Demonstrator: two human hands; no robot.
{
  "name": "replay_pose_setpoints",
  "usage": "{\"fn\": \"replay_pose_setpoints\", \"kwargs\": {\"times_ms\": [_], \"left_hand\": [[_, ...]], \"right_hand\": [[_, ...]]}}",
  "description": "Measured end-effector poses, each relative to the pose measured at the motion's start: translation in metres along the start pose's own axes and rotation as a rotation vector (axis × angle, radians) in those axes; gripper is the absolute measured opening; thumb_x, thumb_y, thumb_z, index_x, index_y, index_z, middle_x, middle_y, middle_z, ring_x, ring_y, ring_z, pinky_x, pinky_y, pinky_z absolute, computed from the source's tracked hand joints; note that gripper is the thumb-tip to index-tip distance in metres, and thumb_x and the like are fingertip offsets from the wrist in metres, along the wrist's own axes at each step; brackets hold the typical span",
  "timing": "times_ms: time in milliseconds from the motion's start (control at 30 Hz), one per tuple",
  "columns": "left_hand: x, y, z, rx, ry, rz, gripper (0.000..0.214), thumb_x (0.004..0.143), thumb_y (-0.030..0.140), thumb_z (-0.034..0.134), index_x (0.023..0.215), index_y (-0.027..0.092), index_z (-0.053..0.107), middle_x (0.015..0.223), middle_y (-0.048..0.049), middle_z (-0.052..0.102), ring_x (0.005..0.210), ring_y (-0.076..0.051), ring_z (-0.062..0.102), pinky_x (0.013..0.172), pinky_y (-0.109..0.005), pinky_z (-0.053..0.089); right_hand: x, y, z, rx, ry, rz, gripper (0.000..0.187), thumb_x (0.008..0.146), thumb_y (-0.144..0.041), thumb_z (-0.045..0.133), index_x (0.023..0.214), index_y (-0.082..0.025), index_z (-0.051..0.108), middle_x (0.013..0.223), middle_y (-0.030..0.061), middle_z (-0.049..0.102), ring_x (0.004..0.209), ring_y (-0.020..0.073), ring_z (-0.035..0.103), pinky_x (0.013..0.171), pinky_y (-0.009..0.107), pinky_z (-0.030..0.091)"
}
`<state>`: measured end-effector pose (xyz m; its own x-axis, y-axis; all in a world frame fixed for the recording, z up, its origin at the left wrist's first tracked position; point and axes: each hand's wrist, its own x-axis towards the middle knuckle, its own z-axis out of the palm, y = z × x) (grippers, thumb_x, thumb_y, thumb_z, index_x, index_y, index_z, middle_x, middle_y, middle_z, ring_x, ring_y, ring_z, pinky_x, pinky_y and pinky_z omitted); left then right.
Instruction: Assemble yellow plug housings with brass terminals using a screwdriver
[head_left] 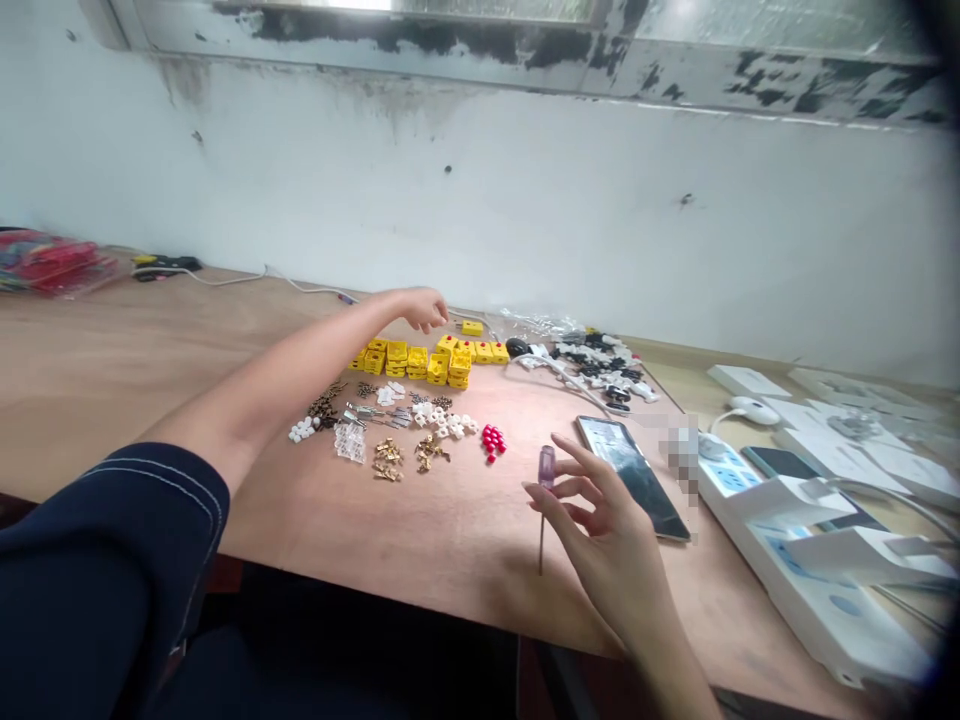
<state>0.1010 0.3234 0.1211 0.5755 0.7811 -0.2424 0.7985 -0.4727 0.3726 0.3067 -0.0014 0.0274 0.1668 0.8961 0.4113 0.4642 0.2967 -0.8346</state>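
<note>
A small screwdriver (547, 468) with a clear purple handle is pinched between the thumb and fingers of my right hand (596, 500), its thin shaft pointing down over the table's front. My left hand (425, 308) is stretched out to the back, fingers curled downward; whatever they hold, if anything, is hidden. Just right of it, apart from the fingers, lies a single yellow housing (472, 327). Below that hand stand stacked yellow shells (417, 361), and beside them a row of yellow housings with red buttons (484, 351).
Small piles lie mid-table: brass parts (388, 458), red caps (493, 440), white pieces (448, 419), clear pieces (350, 442) and dark screws (325, 408). A tablet-like device (634, 475) and a white power strip (795, 570) with chargers occupy the right. Black and white parts (600, 360) lie behind.
</note>
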Motion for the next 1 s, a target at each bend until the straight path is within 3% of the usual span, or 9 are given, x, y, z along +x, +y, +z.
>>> {"fn": "replay_pose_setpoints", "kwargs": {"times_ms": [67, 233, 367, 500, 600, 800, 1000], "left_hand": [[-0.012, -0.015, -0.012, 0.036, 0.041, -0.008, 0.035, 0.100, 0.034, 0.065, 0.130, 0.016, 0.061, 0.129, -0.0110, 0.063, 0.109, -0.026, 0.066, 0.091, -0.046, 0.058], [-0.062, -0.069, -0.038, 0.128, 0.223, -0.054, 0.032, 0.099, 0.036, 0.065, 0.123, 0.015, 0.064, 0.123, -0.0100, 0.067, 0.106, -0.025, 0.068, 0.091, -0.045, 0.057], [-0.116, -0.108, -0.041, 0.164, 0.401, -0.053, 0.036, 0.092, 0.039, 0.058, 0.115, 0.018, 0.076, 0.104, -0.0067, 0.079, 0.104, -0.027, 0.069, 0.092, -0.032, 0.049], [-0.161, -0.134, -0.025, 0.172, 0.471, -0.027, 0.043, 0.088, 0.045, 0.053, 0.115, 0.021, 0.076, 0.102, -0.0061, 0.080, 0.096, -0.025, 0.071, 0.087, -0.030, 0.049], [-0.177, -0.145, -0.007, 0.184, 0.496, -0.014, 0.042, 0.087, 0.047, 0.052, 0.112, 0.023, 0.077, 0.108, -0.0060, 0.079, 0.098, -0.026, 0.071, 0.090, -0.032, 0.049], [-0.174, -0.157, 0.033, 0.152, 0.641, -0.029, 0.044, 0.095, 0.043, 0.043, 0.120, 0.022, 0.071, 0.124, -0.0071, 0.074, 0.102, -0.026, 0.070, 0.095, -0.034, 0.050], [-0.167, -0.172, 0.058, 0.076, 0.726, -0.057, 0.042, 0.097, 0.039, 0.042, 0.123, 0.017, 0.067, 0.123, -0.0102, 0.073, 0.096, -0.024, 0.071, 0.089, -0.032, 0.054]], "right_hand": [[0.009, 0.000, -0.008, -0.165, -0.108, -0.042, 0.039, 0.093, -0.043, 0.067, 0.129, -0.028, 0.065, 0.095, 0.0043, 0.069, 0.064, 0.0158, 0.066, 0.057, 0.033, 0.066], [0.042, 0.002, -0.022, -0.605, -0.201, -0.111, 0.035, 0.099, -0.045, 0.054, 0.125, -0.024, 0.064, 0.085, 0.0072, 0.072, 0.057, 0.0195, 0.068, 0.051, 0.034, 0.060], [0.069, 0.013, -0.025, -0.781, -0.290, -0.074, 0.032, 0.098, -0.038, 0.049, 0.122, -0.023, 0.064, 0.089, 0.0093, 0.075, 0.061, 0.0221, 0.071, 0.051, 0.033, 0.054], [0.090, 0.024, -0.020, -0.890, -0.351, -0.040, 0.027, 0.093, -0.035, 0.051, 0.108, -0.023, 0.071, 0.086, 0.0101, 0.075, 0.061, 0.0236, 0.069, 0.049, 0.031, 0.047], [0.105, 0.027, -0.010, -0.932, -0.376, -0.043, 0.027, 0.092, -0.035, 0.053, 0.108, -0.024, 0.072, 0.093, 0.0099, 0.077, 0.066, 0.0229, 0.068, 0.054, 0.031, 0.047], [0.128, 0.023, 0.017, -0.931, -0.379, -0.071, 0.029, 0.095, -0.034, 0.052, 0.112, -0.022, 0.071, 0.109, 0.0128, 0.076, 0.076, 0.0237, 0.069, 0.061, 0.032, 0.048], [0.126, 0.022, 0.014, -0.844, -0.343, -0.099, 0.031, 0.101, -0.031, 0.044, 0.107, -0.020, 0.071, 0.099, 0.0122, 0.076, 0.071, 0.0219, 0.069, 0.058, 0.031, 0.049]]}}
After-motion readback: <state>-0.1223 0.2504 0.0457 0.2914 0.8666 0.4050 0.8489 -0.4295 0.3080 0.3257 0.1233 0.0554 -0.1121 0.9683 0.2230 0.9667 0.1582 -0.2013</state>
